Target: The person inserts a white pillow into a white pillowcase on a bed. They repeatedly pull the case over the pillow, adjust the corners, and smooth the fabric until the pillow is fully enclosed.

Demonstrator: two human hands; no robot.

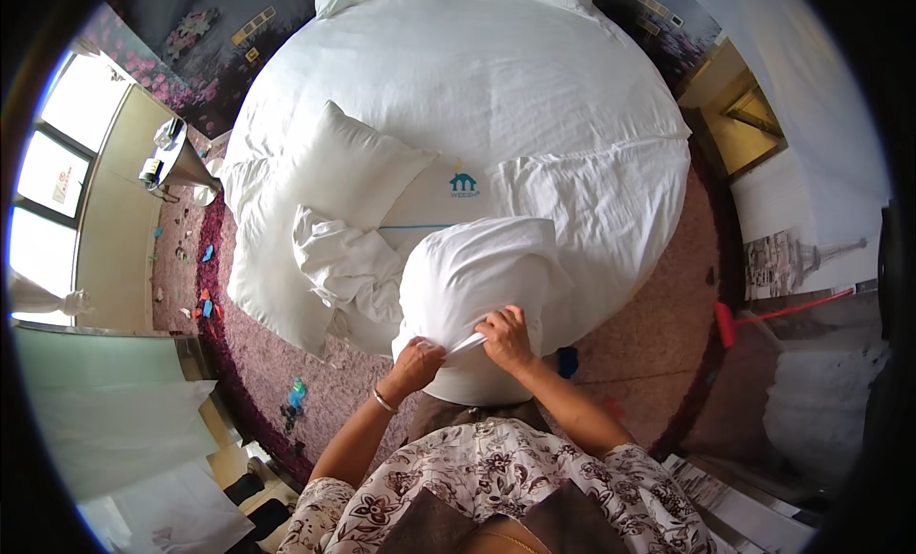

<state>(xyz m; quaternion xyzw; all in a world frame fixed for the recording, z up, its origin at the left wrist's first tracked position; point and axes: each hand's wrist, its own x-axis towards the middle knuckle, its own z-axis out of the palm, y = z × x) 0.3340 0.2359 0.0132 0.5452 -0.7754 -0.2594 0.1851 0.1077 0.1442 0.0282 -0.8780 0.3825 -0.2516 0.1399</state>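
Observation:
I have my left hand (415, 368) and my right hand (508, 338) on the open hem of a white pillowcase (476, 275), both pinching its cloth. The case covers the upper part of a white pillow (479, 384), whose bare lower end shows below the hem, close to my waist. Behind it spreads a round bed (465, 81) with white bedding. A crumpled white cloth (347, 264) lies left of the pillowcase. Farther back on the bed rests another white pillow (351, 167), and a further white pillow (279, 303) leans at the left edge.
Small coloured bits of litter (207, 307) are scattered over the pink carpet (358, 396) to the left. A small side table (172, 157) stands near the window (64, 153). At the right is a red long-handled tool (726, 325). Beside the bed's foot lies a blue item (567, 362).

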